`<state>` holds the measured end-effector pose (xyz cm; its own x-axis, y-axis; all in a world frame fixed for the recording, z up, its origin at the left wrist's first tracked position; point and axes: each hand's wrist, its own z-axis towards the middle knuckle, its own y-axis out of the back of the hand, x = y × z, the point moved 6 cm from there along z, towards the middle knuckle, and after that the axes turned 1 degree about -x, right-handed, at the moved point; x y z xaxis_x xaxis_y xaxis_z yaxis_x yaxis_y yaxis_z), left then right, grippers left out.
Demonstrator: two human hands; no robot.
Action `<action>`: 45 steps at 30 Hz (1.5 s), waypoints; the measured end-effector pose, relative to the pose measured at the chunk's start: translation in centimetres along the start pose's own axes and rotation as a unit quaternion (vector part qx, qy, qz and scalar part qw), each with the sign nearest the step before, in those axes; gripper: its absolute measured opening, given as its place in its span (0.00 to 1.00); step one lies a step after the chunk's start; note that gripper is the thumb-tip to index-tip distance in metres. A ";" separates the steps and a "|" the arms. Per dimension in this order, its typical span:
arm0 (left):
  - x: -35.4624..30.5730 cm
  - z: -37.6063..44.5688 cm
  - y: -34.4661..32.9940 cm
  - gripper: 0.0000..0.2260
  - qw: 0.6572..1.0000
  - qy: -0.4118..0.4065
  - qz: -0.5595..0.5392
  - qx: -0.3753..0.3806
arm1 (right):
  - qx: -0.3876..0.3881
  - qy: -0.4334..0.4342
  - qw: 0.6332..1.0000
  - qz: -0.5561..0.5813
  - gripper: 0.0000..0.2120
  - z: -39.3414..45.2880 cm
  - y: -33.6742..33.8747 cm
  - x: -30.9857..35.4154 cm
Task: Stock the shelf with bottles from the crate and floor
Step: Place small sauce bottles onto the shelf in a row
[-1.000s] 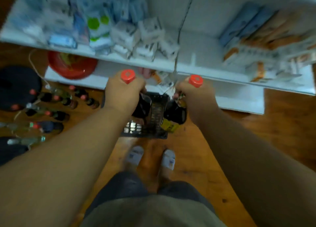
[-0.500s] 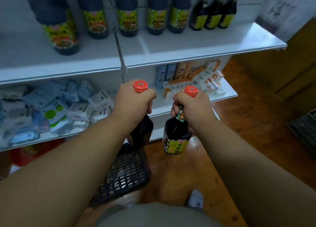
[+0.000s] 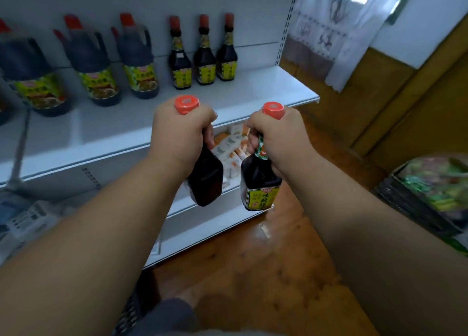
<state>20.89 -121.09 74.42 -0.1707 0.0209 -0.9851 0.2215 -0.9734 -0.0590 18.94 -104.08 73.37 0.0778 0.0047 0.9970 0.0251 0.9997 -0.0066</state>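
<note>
Bottles were in both hands at this moment, one in each, held up in front of the shelf (image 3: 177, 123). The fingers (image 3: 208, 135) of the left hand (image 3: 181, 135) were closed around the neck of a dark bottle (image 3: 206, 178), just under its red cap, and the label of this bottle was turned away from the camera. The right hand (image 3: 277, 139) was closed in the same way around the neck of the second bottle (image 3: 260, 181), whose yellow label faced the camera. The two bottles hung upright, near each other but apart, a little below the front edge of the shelf board.

I judged the step to be the carrying of this pair to the shelf, with the placing not yet done. The next move would call for lifting both over the edge and setting them down on the bare board, probably in front of the three small bottles (image 3: 202, 54) of the same kind, without knocking them.

By count, two bottles were in the hands and three small ones stood at the back. Left of them stood three big jugs (image 3: 136, 59) with handles, and one more at the edge was cut off. On the floor at right was a crate (image 3: 405, 204) with green packs.
</note>
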 end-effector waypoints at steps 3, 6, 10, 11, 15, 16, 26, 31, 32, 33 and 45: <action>1.0 4.0 -3.2 0.13 0.999 0.011 0.023 -0.037 | -0.024 0.005 1.000 0.003 0.13 5.3 2.7 -0.8; 2.2 8.6 -6.5 0.12 0.998 0.008 0.024 -0.056 | -0.031 0.014 0.999 0.018 0.11 10.7 4.4 -1.2; 2.7 15.0 -11.3 0.13 0.998 -0.010 0.046 -0.046 | -0.074 0.016 0.997 -0.014 0.15 16.8 7.1 -0.9; 2.6 16.4 -12.4 0.12 0.998 -0.011 0.045 -0.044 | -0.080 0.016 0.996 -0.021 0.14 18.3 7.9 -0.8; 3.0 21.1 -16.4 0.13 0.997 0.000 0.043 -0.071 | -0.079 0.020 0.995 -0.063 0.08 23.9 10.7 -0.3; 3.4 22.2 -17.2 0.13 0.996 0.009 0.045 -0.079 | -0.076 0.020 0.995 -0.065 0.06 25.3 11.3 -0.4; 8.5 30.5 -24.8 0.12 0.968 0.089 0.106 -0.208 | 0.058 -0.005 0.992 -0.110 0.04 39.8 15.7 -3.8; 9.4 32.0 -26.9 0.05 0.949 0.123 0.141 -0.253 | 0.145 -0.026 0.982 -0.119 0.04 44.1 16.2 -5.0; 9.7 32.2 -27.1 0.05 0.947 0.124 0.140 -0.260 | 0.153 -0.034 0.980 -0.118 0.05 44.7 16.2 -5.2; 9.7 32.3 -27.3 0.06 0.946 0.123 0.146 -0.263 | 0.161 -0.038 0.979 -0.118 0.05 45.2 16.1 -5.3; 11.8 33.7 -26.7 0.17 0.918 0.028 0.332 -0.214 | 0.192 0.040 0.954 -0.227 0.16 47.4 15.4 -5.8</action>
<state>-19.41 -102.52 69.78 0.1858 -0.5212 -0.8330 0.6182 -0.5969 0.5114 -28.31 -87.47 71.19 0.2211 -0.4185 0.8809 -0.2909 0.8338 0.4691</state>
